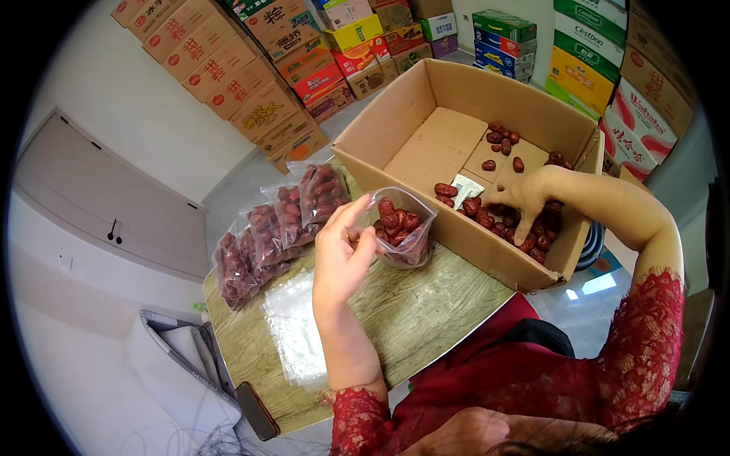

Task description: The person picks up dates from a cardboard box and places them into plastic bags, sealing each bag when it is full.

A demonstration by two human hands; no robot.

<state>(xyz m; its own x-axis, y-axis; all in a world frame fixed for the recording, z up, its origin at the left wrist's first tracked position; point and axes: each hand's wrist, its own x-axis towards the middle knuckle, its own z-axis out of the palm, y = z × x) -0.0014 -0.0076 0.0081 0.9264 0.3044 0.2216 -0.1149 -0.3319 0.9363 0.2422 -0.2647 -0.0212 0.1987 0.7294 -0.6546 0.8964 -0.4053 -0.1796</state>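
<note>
My left hand (pixel 348 245) pinches the rim of a clear plastic bag (pixel 412 256), which stands open on the wood-grain table with red dates (pixel 397 223) inside. Inside the large cardboard box (pixel 379 128), my right hand (pixel 513 202) reaches down with spread fingers onto a heap of loose dates (pixel 536 242); whether it grips any cannot be told. A small white packet (pixel 467 187) lies beside the heap. Several filled bags of dates (pixel 285 219) lean together at the table's far left edge. Flat clear empty bags (pixel 293 328) lie stacked left of my left forearm.
A dark phone (pixel 256 411) rests at the table's (pixel 439 308) near left corner. Stacked cartons (pixel 228 74) line the walls behind and at the right. A light fabric bag (pixel 182 353) is left of the table, and a closed door (pixel 114 194) stands beyond it.
</note>
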